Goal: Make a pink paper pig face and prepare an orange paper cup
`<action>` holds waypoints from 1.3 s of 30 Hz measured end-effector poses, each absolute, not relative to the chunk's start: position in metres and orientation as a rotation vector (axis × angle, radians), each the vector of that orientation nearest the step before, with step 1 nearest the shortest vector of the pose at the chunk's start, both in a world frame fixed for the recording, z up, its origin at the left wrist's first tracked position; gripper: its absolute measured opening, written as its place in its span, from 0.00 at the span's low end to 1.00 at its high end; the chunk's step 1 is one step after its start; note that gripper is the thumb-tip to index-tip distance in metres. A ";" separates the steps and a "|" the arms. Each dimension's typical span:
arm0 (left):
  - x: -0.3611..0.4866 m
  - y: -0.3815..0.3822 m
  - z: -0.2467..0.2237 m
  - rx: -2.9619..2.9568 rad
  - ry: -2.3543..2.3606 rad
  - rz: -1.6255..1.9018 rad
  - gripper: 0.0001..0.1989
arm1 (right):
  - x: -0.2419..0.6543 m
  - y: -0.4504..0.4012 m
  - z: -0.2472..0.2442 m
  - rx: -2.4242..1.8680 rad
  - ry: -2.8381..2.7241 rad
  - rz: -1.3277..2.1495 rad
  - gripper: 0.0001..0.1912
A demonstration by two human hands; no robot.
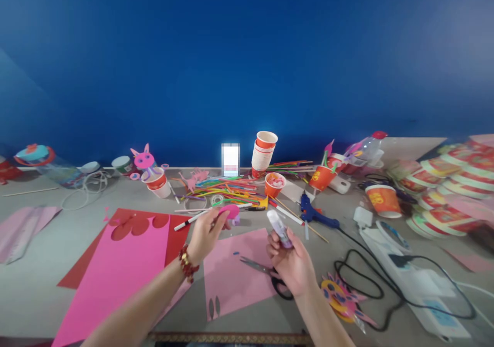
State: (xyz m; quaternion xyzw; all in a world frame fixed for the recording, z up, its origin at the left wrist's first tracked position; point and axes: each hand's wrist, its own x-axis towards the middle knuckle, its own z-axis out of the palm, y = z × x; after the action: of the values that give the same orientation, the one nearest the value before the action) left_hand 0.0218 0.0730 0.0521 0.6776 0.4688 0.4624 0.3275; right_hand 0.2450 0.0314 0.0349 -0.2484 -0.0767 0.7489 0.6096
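The left hand (206,236) pinches a magenta paper cutout (230,213) between thumb and fingers, at ten o'clock from the right hand (294,265), whose fingers curl around a glue stick (280,230). Black-handled scissors (259,267) lie on a pale-pink sheet (231,290), about eight o'clock from the right hand; a blue hot-glue gun (317,216) lies at one o'clock.

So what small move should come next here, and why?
Probably bring the white-and-purple plastic tube, seemingly a glue stick, to the small bright-pink paper cutout: the right hand holds the tube, the left hand holds the cutout, and the two are apart.
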 end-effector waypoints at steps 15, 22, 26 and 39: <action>0.091 0.129 0.020 1.064 0.942 1.258 0.22 | 0.246 0.020 0.023 -0.757 -0.572 1.655 0.13; 0.090 0.116 0.068 0.556 0.639 1.151 0.22 | 0.232 0.017 0.021 -0.889 -0.914 1.557 0.10; 0.089 0.102 0.080 0.408 0.538 1.109 0.22 | 0.230 0.020 0.020 -0.962 -1.113 1.471 0.09; 0.091 0.085 0.090 0.470 0.635 1.295 0.20 | 0.230 0.021 0.030 -1.097 -1.634 1.007 0.09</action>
State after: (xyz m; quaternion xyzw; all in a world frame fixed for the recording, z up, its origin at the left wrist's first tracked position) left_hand 0.0912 0.0851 0.0905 0.2129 0.2877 0.5872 0.7260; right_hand 0.2303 0.0214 0.0303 -0.4435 -0.6605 0.4069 0.4488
